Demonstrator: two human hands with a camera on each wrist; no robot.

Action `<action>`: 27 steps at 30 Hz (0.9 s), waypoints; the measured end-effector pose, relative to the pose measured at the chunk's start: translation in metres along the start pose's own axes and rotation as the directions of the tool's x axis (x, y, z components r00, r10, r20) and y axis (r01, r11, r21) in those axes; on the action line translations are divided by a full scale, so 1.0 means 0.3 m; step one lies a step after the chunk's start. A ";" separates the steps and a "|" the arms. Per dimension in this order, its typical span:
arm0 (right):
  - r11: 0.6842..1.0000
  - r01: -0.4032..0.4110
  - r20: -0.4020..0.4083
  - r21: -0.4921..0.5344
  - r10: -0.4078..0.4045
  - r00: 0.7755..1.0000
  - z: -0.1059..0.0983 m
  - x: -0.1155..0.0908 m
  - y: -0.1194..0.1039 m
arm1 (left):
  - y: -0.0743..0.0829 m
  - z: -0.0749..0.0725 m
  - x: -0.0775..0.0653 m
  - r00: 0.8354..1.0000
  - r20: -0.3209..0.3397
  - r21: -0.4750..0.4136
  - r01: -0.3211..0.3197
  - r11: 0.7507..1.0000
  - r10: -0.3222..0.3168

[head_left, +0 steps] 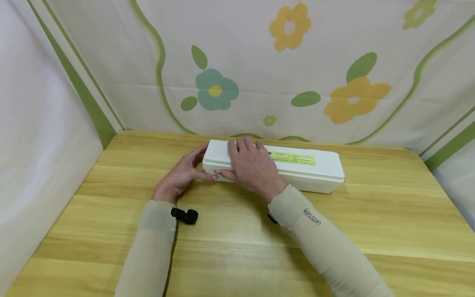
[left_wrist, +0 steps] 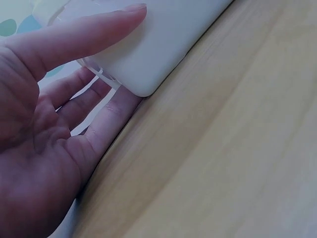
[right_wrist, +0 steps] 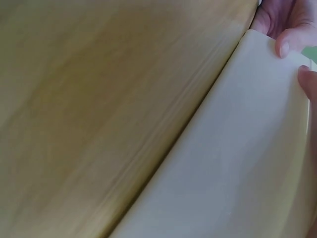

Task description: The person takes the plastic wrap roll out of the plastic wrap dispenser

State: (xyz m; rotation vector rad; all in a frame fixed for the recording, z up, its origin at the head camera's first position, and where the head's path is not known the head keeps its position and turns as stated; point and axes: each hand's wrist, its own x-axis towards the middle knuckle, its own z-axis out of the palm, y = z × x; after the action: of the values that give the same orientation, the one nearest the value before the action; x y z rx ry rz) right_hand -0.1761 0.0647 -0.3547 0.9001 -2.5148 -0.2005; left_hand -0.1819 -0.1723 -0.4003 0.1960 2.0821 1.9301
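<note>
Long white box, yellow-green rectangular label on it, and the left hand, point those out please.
Long white box (head_left: pixel 304 183): head view, front side.
Yellow-green label (head_left: pixel 292 159): head view, middle of visible part.
Left hand (head_left: pixel 182 175): head view, near thumb's base.

The head view looks forward and down from above and behind the left hand (head_left: pixel 180 174) and right hand (head_left: pixel 255 167), farthest off. Close beside its hand, each wrist view faces the long white rectangular box (head_left: pixel 302 169); both share the left hand and yellow wood-grain counter (head_left: pixel 230 247).
</note>
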 end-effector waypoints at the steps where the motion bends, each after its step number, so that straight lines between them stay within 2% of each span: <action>1: 1.000 -0.005 0.005 0.006 0.005 1.000 -0.001 0.000 0.000 | -0.001 0.000 0.000 1.000 0.001 -0.001 -0.001 1.000 0.001; 11: 0.994 -0.056 0.003 0.098 0.056 0.998 -0.006 0.001 0.003 | -0.005 -0.003 0.001 1.000 0.001 0.003 0.007 1.000 -0.007; 17: 0.990 -0.098 0.005 0.099 0.098 0.995 -0.027 0.011 0.013 | -0.006 0.001 -0.002 1.000 0.007 -0.004 -0.006 1.000 0.006; 21: 0.991 -0.089 0.004 0.104 0.089 0.996 -0.028 0.009 0.018 | -0.008 0.003 0.000 1.000 0.011 0.004 -0.001 1.000 0.001; 27: 0.994 -0.062 -0.058 0.095 0.068 0.996 -0.020 0.004 0.017 | -0.014 -0.001 0.008 1.000 0.007 0.013 -0.012 1.000 0.012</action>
State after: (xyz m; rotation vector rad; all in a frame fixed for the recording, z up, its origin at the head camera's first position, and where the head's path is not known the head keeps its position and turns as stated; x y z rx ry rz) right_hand -0.1769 0.0681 -0.3476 0.8453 -2.5096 -0.0344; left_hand -0.1838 -0.1722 -0.4047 0.2179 2.0937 1.9205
